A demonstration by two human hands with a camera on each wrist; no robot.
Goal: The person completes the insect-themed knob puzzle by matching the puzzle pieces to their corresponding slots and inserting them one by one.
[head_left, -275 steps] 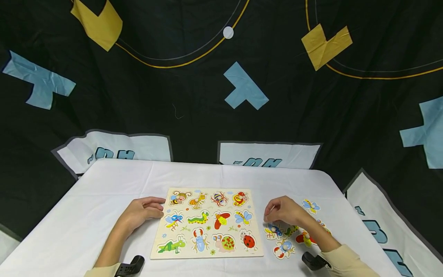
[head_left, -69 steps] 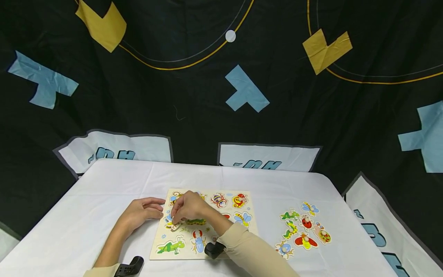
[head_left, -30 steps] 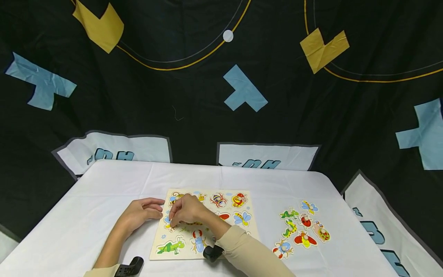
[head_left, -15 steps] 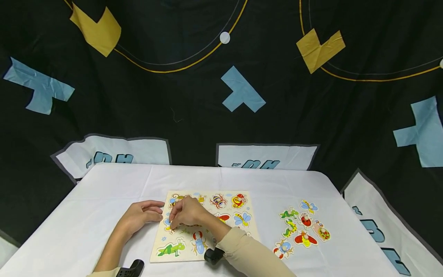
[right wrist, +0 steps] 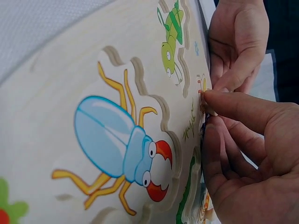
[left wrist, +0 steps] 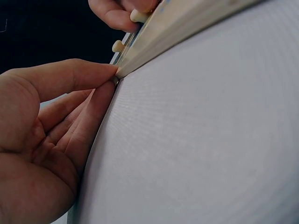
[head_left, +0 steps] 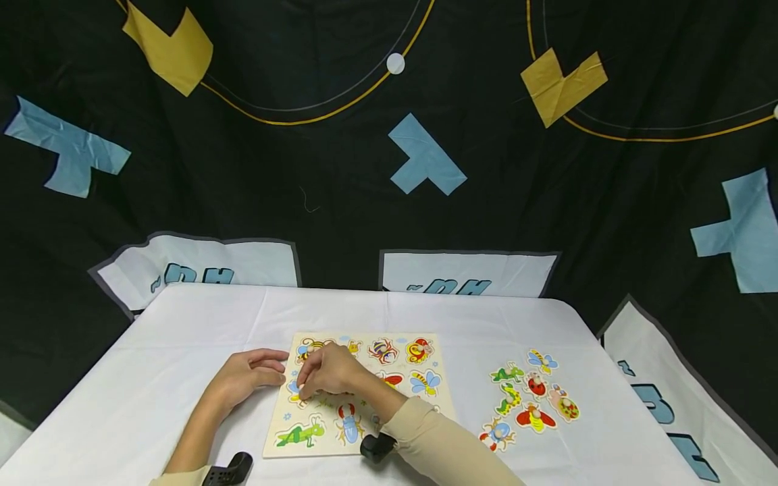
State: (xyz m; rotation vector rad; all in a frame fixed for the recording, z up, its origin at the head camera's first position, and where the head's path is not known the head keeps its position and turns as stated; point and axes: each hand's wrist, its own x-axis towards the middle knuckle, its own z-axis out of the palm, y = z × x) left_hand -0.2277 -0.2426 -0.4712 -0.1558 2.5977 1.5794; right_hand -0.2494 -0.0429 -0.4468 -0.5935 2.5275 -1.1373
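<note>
The right hand (head_left: 331, 370) reaches over the left part of the wooden puzzle board (head_left: 328, 451) with its grip almost closed, thumb and fingertips pinching the cream peg (left wrist: 137, 16) of the mosquito piece (head_left: 294, 392), which is at the board's middle row, by the left edge. The left hand (head_left: 246, 373) lies on the white table (head_left: 200, 324) with fingers loosely extended, their tips touching that edge. Whether the mosquito piece sits flush in its cut-out cannot be told, since the fingers cover most of it. If it is turned slightly, its thin legs could catch on the rim and leave it tilted; the small peg could also slip from so narrow a pinch. Hard pressing might slide the board over the cloth, as the left fingers seem to steady only one side. To the right on the table lie the loose dragonfly piece (head_left: 543, 362), grasshopper piece (head_left: 507, 373), ladybird piece (head_left: 536, 385), caterpillar piece (head_left: 508, 399), snail piece (head_left: 565, 405), red-winged moth piece (head_left: 535, 418) and stag beetle piece (head_left: 497, 433). The beige right sleeve (head_left: 450, 442) crosses the board's near right corner, and a low swing rightward could brush the stag beetle piece, the one nearest it.
</note>
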